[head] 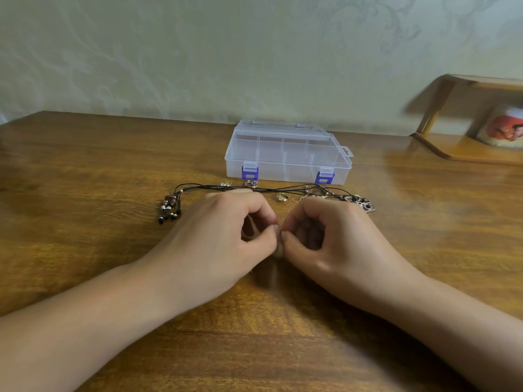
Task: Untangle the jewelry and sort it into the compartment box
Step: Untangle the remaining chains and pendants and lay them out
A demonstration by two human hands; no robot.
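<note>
Brown wooden table (pixel 85 171) with a strong grain and a glossy top, pushed right up against a pale wall (pixel 198 52) that's got a faint swirly leaf pattern on it. Far right there's a lighter wooden shelf (pixel 452 149) sitting on the table, with a blurry red and white picture (pixel 502 128) tucked inside. Soft, even light.

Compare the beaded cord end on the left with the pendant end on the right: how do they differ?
The beaded end is a cluster of small dark and brown beads on several short strands; the pendant end is one flat, squarish metal piece with a dark centre. The beads lie apart from other jewelry; the pendant adjoins gold bits. Both lie on the table, untouched.
</note>
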